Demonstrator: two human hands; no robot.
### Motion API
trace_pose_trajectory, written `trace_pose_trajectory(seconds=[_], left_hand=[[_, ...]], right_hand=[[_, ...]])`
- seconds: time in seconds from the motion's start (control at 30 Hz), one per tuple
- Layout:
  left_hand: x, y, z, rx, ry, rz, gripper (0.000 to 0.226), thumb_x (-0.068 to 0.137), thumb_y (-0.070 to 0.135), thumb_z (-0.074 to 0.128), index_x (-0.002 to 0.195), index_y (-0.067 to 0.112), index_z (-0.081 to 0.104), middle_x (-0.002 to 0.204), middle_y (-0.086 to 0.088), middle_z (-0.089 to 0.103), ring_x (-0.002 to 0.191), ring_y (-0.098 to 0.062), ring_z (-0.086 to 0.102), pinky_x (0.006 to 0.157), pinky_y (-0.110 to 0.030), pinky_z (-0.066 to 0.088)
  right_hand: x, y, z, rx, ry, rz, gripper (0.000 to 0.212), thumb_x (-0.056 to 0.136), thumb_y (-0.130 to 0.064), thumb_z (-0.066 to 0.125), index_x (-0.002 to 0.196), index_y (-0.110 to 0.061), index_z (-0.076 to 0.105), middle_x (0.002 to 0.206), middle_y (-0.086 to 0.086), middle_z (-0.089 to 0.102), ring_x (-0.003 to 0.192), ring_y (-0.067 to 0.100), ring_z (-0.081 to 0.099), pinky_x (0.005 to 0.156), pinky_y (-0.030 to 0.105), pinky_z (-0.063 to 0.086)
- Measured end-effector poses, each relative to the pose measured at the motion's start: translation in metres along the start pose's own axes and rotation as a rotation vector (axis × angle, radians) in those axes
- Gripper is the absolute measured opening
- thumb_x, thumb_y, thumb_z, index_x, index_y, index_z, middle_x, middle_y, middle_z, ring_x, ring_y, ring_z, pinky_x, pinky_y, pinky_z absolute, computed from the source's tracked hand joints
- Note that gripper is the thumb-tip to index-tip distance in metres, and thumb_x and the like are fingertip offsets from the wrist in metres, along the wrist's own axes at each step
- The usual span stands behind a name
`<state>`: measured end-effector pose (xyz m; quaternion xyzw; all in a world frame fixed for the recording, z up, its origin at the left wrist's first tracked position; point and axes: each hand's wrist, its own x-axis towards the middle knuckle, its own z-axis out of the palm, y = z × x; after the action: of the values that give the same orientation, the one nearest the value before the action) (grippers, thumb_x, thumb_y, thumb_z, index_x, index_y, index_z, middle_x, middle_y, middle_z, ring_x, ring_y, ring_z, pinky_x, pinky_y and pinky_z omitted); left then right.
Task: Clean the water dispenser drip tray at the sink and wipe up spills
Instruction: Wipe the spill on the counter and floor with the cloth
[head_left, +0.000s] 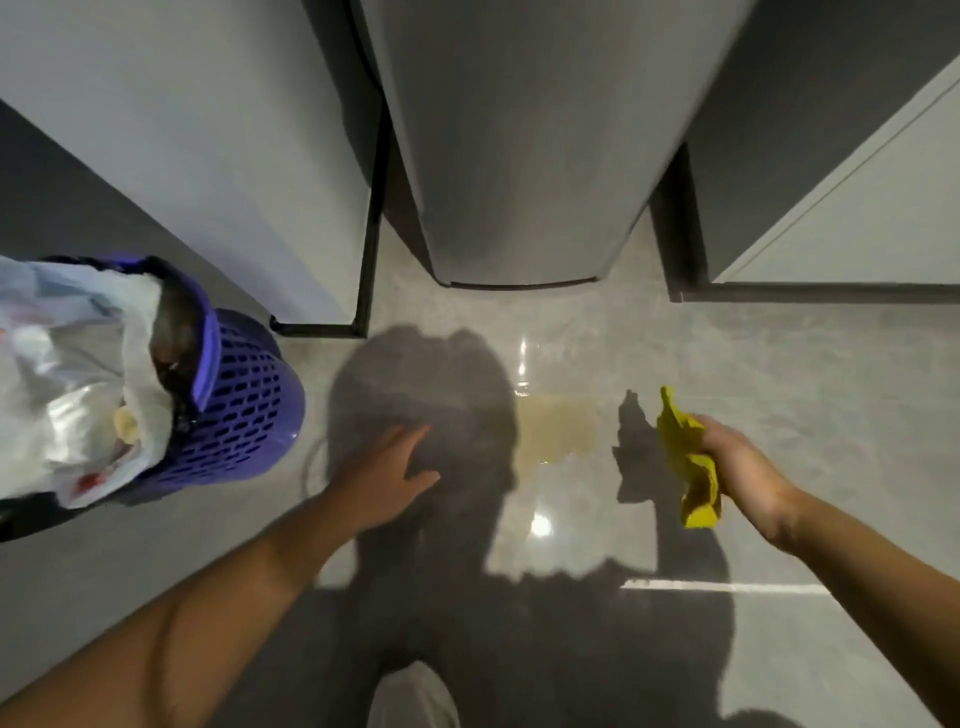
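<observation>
- Gripping a crumpled yellow cloth (685, 457), the right hand (743, 467) hangs above the floor (779, 353) just to the right of the spill (558, 428). Its fingers curl round the bunched middle, so loose ends stick out above and below the fist, ready to be pressed down.
- The spill is a pale yellowish puddle on the glossy grey tiles. It lies a little in front of the foot of the grey water dispenser (519, 156), which is likely where it dripped from.
- The left hand (387, 473) is open, fingers straight and slightly spread, holding nothing. It reaches forward and down to the left of the puddle, probably for balance as the person bends over. Whether it touches the floor I cannot tell.
- Neither the drip tray nor the sink is in view, so this looks like the wiping part of the job, with the puddle not yet touched.
- A purple basket (244, 400) lined with a white plastic bag (67, 374) stands at the left, well apart from the puddle.
- The next move likely calls for lowering the cloth leftward onto the puddle, and the wet tile could be slippery.
</observation>
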<state>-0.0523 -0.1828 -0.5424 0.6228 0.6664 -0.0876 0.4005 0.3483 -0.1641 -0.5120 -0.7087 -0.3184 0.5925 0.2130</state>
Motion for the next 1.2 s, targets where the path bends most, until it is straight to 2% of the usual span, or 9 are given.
trace_pose_trajectory(seconds=[0.03,0.1,0.17,0.3,0.37,0.63,0.83,1.03,1.2], left_hand=[[0.018,-0.009,0.010,0.106,-0.002,0.026,0.085,0.094,0.053,0.064,0.162,0.026,0.022,0.170,-0.004,0.022,0.153,-0.030,0.029,0.122,-0.049,0.030],[0.044,-0.025,0.028,0.292,-0.008,0.045,0.104,0.087,0.063,0.066,0.164,0.027,0.006,0.173,-0.002,0.004,0.158,-0.032,0.011,0.125,-0.055,0.022],[0.059,-0.038,0.045,0.385,0.000,0.055,0.116,0.080,0.071,0.067,0.164,0.028,-0.001,0.173,-0.001,-0.006,0.159,-0.031,-0.001,0.126,-0.055,0.018],[0.068,-0.054,0.066,0.448,0.052,0.101,0.124,0.076,0.077,0.065,0.164,0.029,-0.007,0.173,-0.001,-0.015,0.159,-0.030,-0.012,0.128,-0.053,0.012],[0.070,-0.058,0.068,0.435,0.071,0.100,0.125,0.074,0.078,0.066,0.164,0.031,-0.007,0.173,0.000,-0.015,0.159,-0.029,-0.013,0.127,-0.054,0.013],[0.075,-0.062,0.078,0.452,0.124,0.104,0.126,0.073,0.075,0.070,0.163,0.029,-0.005,0.174,-0.002,-0.010,0.158,-0.034,-0.008,0.124,-0.059,0.013],[0.075,-0.067,0.076,0.467,0.155,0.146,0.127,0.070,0.077,0.070,0.164,0.027,0.001,0.174,-0.006,0.001,0.158,-0.038,0.002,0.123,-0.056,0.019],[0.066,-0.073,0.065,0.332,0.115,0.185,0.126,0.067,0.077,0.071,0.163,0.035,0.003,0.174,0.006,-0.005,0.159,-0.026,-0.004,0.124,-0.049,0.019],[0.048,-0.094,0.060,0.239,0.167,0.123,0.130,0.062,0.072,0.080,0.164,0.032,0.008,0.173,0.006,-0.003,0.159,-0.019,-0.001,0.124,-0.047,0.023]], right_hand=[[0.020,0.012,0.005,-0.207,0.051,-0.127,0.031,0.104,-0.010,0.044,0.120,-0.016,0.070,0.112,0.012,0.067,0.099,0.027,0.060,0.082,0.031,0.051],[0.051,0.037,0.019,-0.622,0.087,-0.298,0.042,0.104,-0.010,0.048,0.145,-0.010,0.054,0.144,0.018,0.054,0.129,0.031,0.050,0.110,0.038,0.039],[0.071,0.066,0.039,-0.850,0.023,-0.381,0.061,0.103,-0.016,0.051,0.160,-0.006,0.030,0.167,0.017,0.028,0.155,0.031,0.024,0.127,0.039,0.016],[0.090,0.112,0.081,-1.023,0.027,-0.411,0.078,0.106,-0.050,0.037,0.160,-0.022,-0.011,0.167,0.000,-0.024,0.156,0.021,-0.023,0.126,0.037,-0.012],[0.095,0.117,0.086,-1.017,0.039,-0.416,0.069,0.107,-0.050,0.026,0.156,-0.032,-0.018,0.168,0.000,-0.026,0.152,0.019,-0.029,0.127,0.042,-0.013],[0.160,0.065,0.077,-1.352,0.139,-0.532,0.072,0.105,-0.055,0.013,0.164,-0.020,-0.009,0.172,0.012,-0.012,0.159,0.033,-0.011,0.128,0.050,0.001],[0.151,0.065,0.112,-1.507,-0.072,-0.877,0.072,0.104,-0.053,0.023,0.164,-0.014,0.017,0.172,0.013,0.009,0.159,0.033,0.007,0.125,0.056,0.020],[0.064,0.161,0.124,-1.382,0.106,-0.663,0.082,0.096,-0.058,0.043,0.158,-0.005,0.035,0.165,0.027,0.028,0.153,0.046,0.026,0.119,0.064,0.028],[0.052,0.144,0.203,-1.139,0.305,-0.361,0.082,0.099,-0.056,0.041,0.157,0.001,0.034,0.161,0.034,0.031,0.147,0.053,0.032,0.116,0.065,0.027]])
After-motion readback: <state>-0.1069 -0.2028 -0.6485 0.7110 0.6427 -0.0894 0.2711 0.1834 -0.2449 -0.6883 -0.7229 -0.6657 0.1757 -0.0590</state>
